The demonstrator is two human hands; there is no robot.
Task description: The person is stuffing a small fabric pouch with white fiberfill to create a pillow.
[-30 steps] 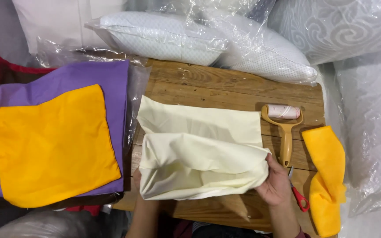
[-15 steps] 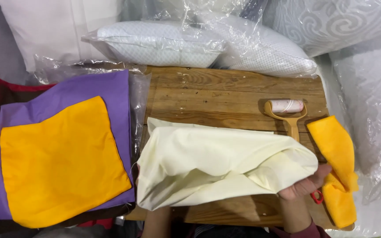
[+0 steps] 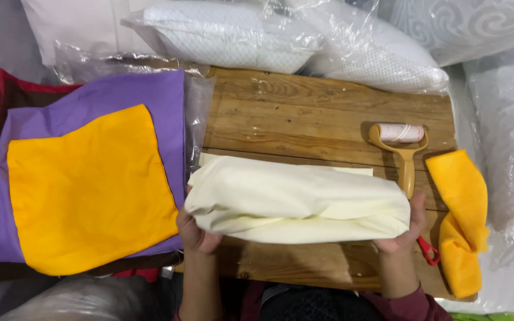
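A cream cloth cover is stretched sideways over the wooden table, folded into a long band. My left hand grips its left end from below. My right hand grips its right end near the table's right side. Both hands hold the cloth a little above the wood, near the front edge.
A lint roller with a tan handle lies right of the cloth. A yellow cloth and red-handled scissors lie at the right edge. A stack of yellow and purple covers sits left. Bagged white pillows line the back.
My hands have pulled the cream cloth out wide, the right hand moving right and the left hand coming up to the left end. The loose fabric is now a taut folded band.
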